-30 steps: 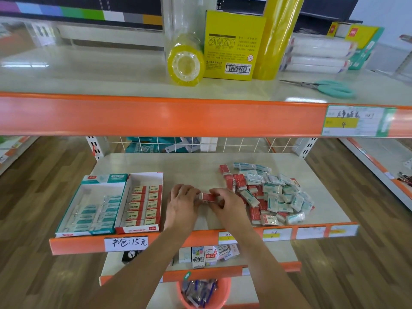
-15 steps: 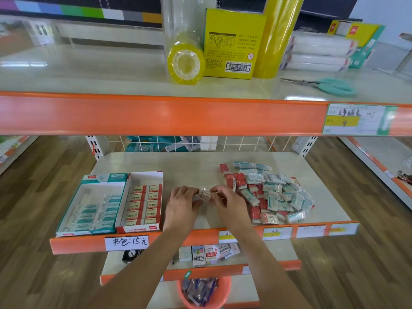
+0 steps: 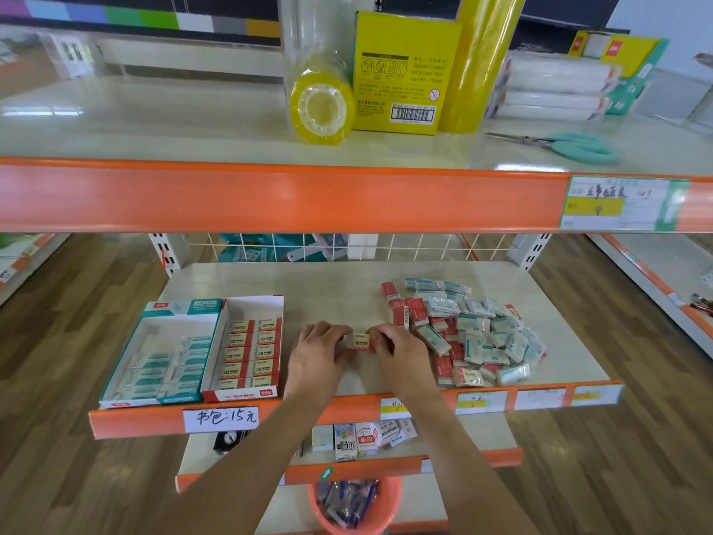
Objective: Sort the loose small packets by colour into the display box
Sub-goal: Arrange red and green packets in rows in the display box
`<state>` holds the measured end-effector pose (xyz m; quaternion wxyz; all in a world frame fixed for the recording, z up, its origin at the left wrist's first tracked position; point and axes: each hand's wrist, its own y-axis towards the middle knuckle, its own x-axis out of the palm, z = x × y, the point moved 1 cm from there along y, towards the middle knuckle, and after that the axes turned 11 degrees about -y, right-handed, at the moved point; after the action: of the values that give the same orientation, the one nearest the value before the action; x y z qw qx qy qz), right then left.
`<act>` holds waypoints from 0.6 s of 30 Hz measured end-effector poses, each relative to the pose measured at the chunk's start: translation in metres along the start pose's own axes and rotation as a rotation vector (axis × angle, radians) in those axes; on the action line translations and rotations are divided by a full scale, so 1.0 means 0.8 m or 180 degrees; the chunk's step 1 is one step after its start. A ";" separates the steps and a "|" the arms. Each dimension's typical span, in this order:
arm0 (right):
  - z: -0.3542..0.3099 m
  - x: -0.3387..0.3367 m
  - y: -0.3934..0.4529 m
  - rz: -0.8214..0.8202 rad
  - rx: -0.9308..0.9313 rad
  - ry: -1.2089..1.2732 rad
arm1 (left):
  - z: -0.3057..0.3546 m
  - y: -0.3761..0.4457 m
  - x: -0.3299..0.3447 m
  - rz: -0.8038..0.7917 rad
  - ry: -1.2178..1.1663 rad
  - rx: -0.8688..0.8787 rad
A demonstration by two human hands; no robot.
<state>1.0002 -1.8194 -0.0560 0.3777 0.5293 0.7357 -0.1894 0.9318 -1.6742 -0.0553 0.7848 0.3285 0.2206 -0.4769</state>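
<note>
We see the left hand (image 3: 317,355) and right hand (image 3: 397,351) pinching one red packet (image 3: 361,341) between the red box (image 3: 247,351) and the loose pile (image 3: 468,334)

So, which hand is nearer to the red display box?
Left. The left hand lies just right of the red display box; the right hand is farther right.

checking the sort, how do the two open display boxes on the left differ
The teal-trimmed display box holds teal-and-white packets and has bare floor at its far end; the red-trimmed display box holds red-and-cream packets in fuller rows. Both are white cardboard trays, side by side on the shelf.
</note>
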 end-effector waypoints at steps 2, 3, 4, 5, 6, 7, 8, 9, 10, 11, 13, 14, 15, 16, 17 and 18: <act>0.001 0.001 0.000 0.0042 -0.0036 -0.0032 | -0.001 0.000 0.000 -0.0001 -0.0004 -0.0030; 0.001 0.000 -0.001 0.0052 -0.0051 -0.0019 | 0.000 0.000 0.000 0.0006 0.0000 -0.0038; 0.000 -0.001 -0.002 0.0037 -0.0064 0.0012 | 0.000 0.000 0.001 0.0010 0.0008 -0.0046; -0.001 -0.002 -0.004 0.0001 -0.0078 0.0042 | 0.000 0.000 0.001 0.0012 0.0015 -0.0055; -0.001 -0.003 -0.005 -0.0050 -0.0106 0.0047 | 0.000 0.000 0.001 0.0008 0.0020 -0.0071; -0.002 -0.004 -0.007 -0.0101 -0.0154 0.0014 | -0.001 0.001 0.000 0.0000 0.0025 -0.0091; -0.001 -0.003 -0.008 -0.0139 -0.0213 -0.0045 | -0.001 0.000 0.000 -0.0009 0.0037 -0.0107; -0.001 -0.003 -0.009 -0.0157 -0.0257 -0.0102 | -0.001 0.000 0.000 -0.0019 0.0052 -0.0117; 0.000 -0.002 -0.008 -0.0157 -0.0277 -0.0142 | -0.001 0.000 0.000 -0.0030 0.0064 -0.0123; 0.001 -0.001 -0.008 -0.0146 -0.0287 -0.0165 | 0.000 0.000 0.000 -0.0041 0.0067 -0.0127; 0.001 0.000 -0.008 -0.0118 -0.0303 -0.0180 | 0.001 0.001 -0.001 -0.0059 0.0051 -0.0126; 0.000 0.000 -0.008 -0.0103 -0.0309 -0.0172 | 0.002 0.001 -0.001 -0.0077 0.0055 -0.0119; 0.000 0.000 -0.008 -0.0089 -0.0314 -0.0159 | 0.002 0.001 -0.001 -0.0108 0.0075 -0.0107; 0.000 0.000 -0.008 -0.0082 -0.0316 -0.0151 | 0.002 0.002 -0.001 -0.0142 0.0100 -0.0098; 0.000 0.000 -0.008 -0.0083 -0.0314 -0.0150 | 0.002 0.002 0.000 -0.0171 0.0119 -0.0094; 0.000 0.000 -0.008 -0.0091 -0.0309 -0.0152 | 0.001 0.002 -0.001 -0.0191 0.0132 -0.0099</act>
<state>0.9944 -1.8215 -0.0571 0.4176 0.4951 0.7423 -0.1715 0.9333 -1.6741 -0.0537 0.7704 0.3193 0.2540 -0.4898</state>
